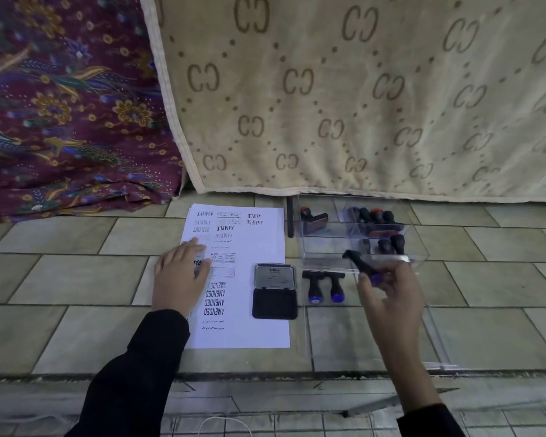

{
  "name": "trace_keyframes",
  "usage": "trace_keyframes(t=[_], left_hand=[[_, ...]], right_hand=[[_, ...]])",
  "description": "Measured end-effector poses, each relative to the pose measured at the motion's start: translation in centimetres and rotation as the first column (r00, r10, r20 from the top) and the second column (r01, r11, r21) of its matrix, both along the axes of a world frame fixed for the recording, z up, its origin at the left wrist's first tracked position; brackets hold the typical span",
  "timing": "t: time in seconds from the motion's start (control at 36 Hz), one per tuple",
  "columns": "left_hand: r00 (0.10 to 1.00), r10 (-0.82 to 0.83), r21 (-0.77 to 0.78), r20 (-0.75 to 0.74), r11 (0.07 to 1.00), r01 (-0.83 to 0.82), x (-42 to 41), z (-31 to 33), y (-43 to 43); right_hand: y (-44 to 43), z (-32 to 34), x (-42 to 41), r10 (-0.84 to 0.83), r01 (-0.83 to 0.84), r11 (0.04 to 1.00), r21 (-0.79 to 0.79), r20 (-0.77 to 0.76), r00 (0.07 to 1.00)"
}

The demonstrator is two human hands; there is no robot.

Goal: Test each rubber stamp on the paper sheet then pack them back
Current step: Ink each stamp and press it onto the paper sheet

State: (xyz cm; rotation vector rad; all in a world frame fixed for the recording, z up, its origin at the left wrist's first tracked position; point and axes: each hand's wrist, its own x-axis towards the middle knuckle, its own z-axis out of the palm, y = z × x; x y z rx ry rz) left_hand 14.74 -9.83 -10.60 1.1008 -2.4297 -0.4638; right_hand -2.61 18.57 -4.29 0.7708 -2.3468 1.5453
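A white paper sheet [252, 310] with several black stamp prints lies on the tiled floor. My left hand [180, 275] rests flat on its left edge. My right hand [388, 294] holds a black rubber stamp [358, 263] with a blue cap, tilted, above the front edge of a clear plastic box [325, 244]. Several stamps [377, 217] stand in the box's compartments. Two black stamps with blue caps [323, 287] lie on the floor in front of the box. An open black ink pad [275, 291] sits between the paper and those stamps.
A beige patterned blanket [360, 89] hangs down behind the box. A purple floral cloth [60, 105] lies at the back left. A clear lid [372, 339] rests on the floor under my right forearm. A black pen [290, 219] lies beside the box.
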Motion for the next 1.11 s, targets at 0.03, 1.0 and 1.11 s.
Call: trace_keyframes(t=[0.03,1.0,1.11], left_hand=[[1.0,-0.002,-0.001,-0.003,1.0,0.002,0.0,0.0,0.0],[1.0,-0.01,0.01,-0.012,1.0,0.01,0.0,0.1,0.0],[1.0,-0.003,0.008,-0.011,1.0,0.003,0.0,0.1,0.0]], right_hand=[[0.3,-0.6,0.2,-0.015,0.015,0.999,0.037,-0.014,1.0],[-1.2,1.0,-4.9,-0.096,0.111,0.954,0.28,-0.065,0.993],[-2.7,2.2,-9.0,-0.094,0.088,0.917,0.39,-0.005,0.996]])
